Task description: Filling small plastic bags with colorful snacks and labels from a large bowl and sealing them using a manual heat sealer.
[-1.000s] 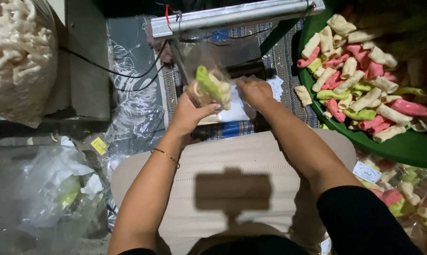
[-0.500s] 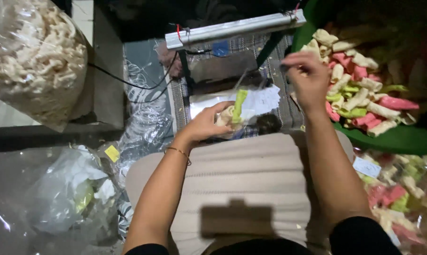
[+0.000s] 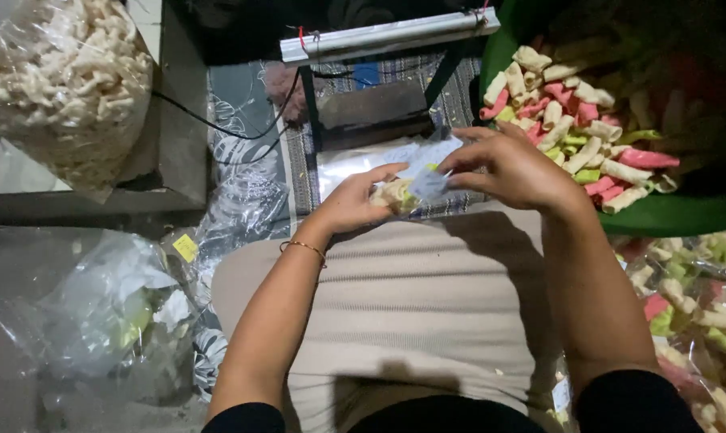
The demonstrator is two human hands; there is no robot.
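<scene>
**2 hands on 1 snack bag**

Head view: the left hand point(image 3: 355, 200) cups 1 small clear bag point(image 3: 397, 195) of pale and green crackers from below, fingers curled around it. The right hand point(image 3: 514, 170) meets it from the right, thumb and forefinger pinching 1 white slip point(image 3: 429, 183) at the bag's mouth. The bag sits between the 2 hands, just above the lap. 1 thin bracelet point(image 3: 303, 248) circles the left wrist.

Beyond the hands stands 1 bar sealer point(image 3: 387, 35) with 2 dark cables point(image 3: 219, 128) running off to its left. Right of the right hand, 1 green basin point(image 3: 676, 216) holds a heap of pink, green and cream crackers, too many to count. Below it lie several filled packets point(image 3: 692, 297). Far left of the left hand, 1 big sack point(image 3: 62, 88) of pale crackers; below it, crumpled plastic point(image 3: 114, 313).

The floor has a striped woven mat point(image 3: 299, 160); the room is dim.
</scene>
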